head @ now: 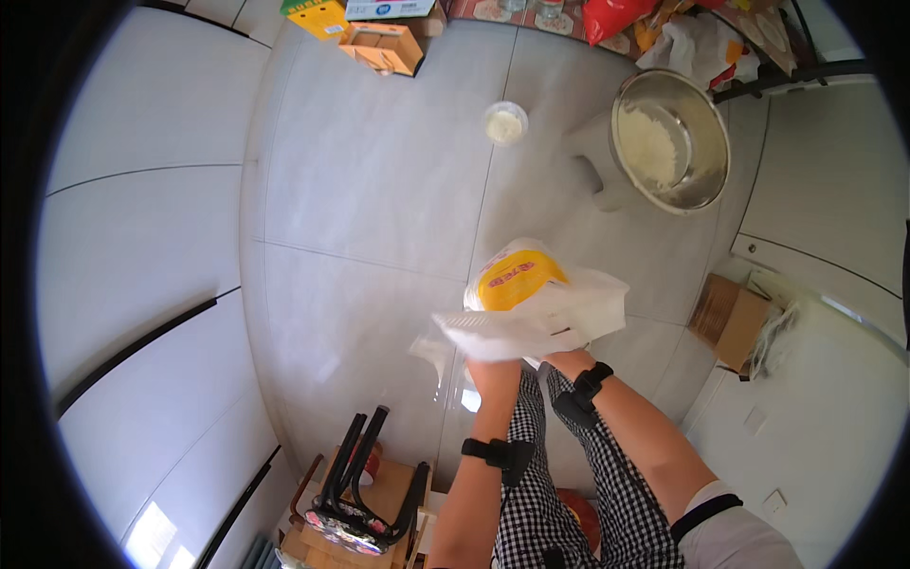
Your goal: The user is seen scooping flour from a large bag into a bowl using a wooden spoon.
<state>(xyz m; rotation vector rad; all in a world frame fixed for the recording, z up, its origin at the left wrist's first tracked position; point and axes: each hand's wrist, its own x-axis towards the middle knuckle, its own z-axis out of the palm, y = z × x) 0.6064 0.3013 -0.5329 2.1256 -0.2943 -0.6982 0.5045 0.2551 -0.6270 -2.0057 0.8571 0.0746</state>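
Note:
A white printed sack with a large yellow patch and red writing is in front of my legs, its loose top spread toward me. My left hand holds the near left part of the sack, the fingers hidden behind the white material. At the near right part, my right hand grips it too, mostly covered by a fold. What lies inside the sack cannot be seen. Ahead and to the right, a steel basin containing white powder rests on a pale stool.
A small clear bowl of white powder stands on the tiled floor. An orange paper bag and boxes line the far edge. Upturned black-legged stools are at lower left, a cardboard box at right. White cabinets flank the left.

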